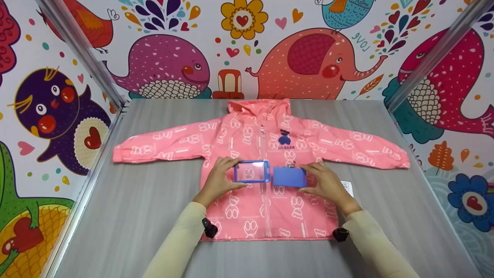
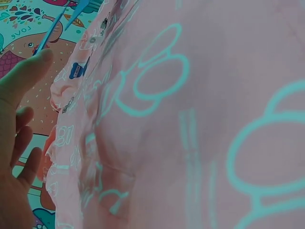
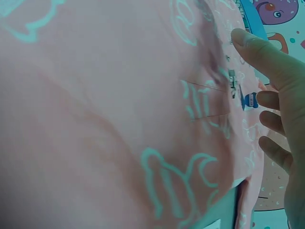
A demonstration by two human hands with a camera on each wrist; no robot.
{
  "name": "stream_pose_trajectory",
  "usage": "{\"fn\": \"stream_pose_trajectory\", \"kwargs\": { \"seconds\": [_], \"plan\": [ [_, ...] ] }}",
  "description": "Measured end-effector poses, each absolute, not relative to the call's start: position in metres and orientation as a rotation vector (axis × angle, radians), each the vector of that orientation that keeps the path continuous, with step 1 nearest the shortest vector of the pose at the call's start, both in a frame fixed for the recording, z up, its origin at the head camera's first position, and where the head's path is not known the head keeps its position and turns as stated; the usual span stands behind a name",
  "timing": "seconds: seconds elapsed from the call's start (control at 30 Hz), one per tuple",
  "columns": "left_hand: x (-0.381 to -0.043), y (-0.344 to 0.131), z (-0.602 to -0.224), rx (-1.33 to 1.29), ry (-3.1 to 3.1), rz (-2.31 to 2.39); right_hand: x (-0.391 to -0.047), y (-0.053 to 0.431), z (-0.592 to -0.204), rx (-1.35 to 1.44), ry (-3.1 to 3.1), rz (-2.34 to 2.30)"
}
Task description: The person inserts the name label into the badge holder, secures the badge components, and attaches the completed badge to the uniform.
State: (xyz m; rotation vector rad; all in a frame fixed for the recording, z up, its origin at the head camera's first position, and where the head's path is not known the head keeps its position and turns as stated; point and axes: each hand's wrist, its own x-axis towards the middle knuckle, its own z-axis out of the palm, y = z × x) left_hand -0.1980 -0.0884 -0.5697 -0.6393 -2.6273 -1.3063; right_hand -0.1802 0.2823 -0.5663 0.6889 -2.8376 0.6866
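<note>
My left hand (image 1: 220, 180) pinches a blue-rimmed, clear-windowed card holder (image 1: 266, 166) by its left end, thumb below and fingers above. The jacket's print shows through its window. My right hand (image 1: 326, 182) grips the right end of a flat blue rectangular card (image 1: 288, 177). A narrow gap separates the two pieces, held side by side over the pink jacket (image 1: 239, 216). In the left wrist view the holder (image 2: 50, 31) appears edge-on at the thumb tip. The right wrist view shows part of the blue card (image 3: 253, 19) beyond the thumb.
The jacket lies face up, sleeves spread, on a grey wood-grain table (image 1: 386, 216), its hood (image 1: 258, 106) at the back. A white printed tag (image 1: 347, 188) lies by its right side. Patterned walls (image 1: 301, 65) and metal posts (image 1: 85, 54) bound the table.
</note>
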Motion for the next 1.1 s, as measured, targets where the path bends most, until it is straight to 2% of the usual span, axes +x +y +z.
{"fn": "stream_pose_trajectory", "kwargs": {
  "seconds": [0.5,1.1],
  "plan": [
    [-0.197,-0.084,-0.569,-0.648,-2.647,-1.343,-0.177,0.281,-0.585,0.748,-2.907,0.601],
    [-0.195,-0.08,-0.57,-0.63,-2.691,-1.323,-0.177,0.281,-0.58,0.754,-2.963,0.598]
  ]
}}
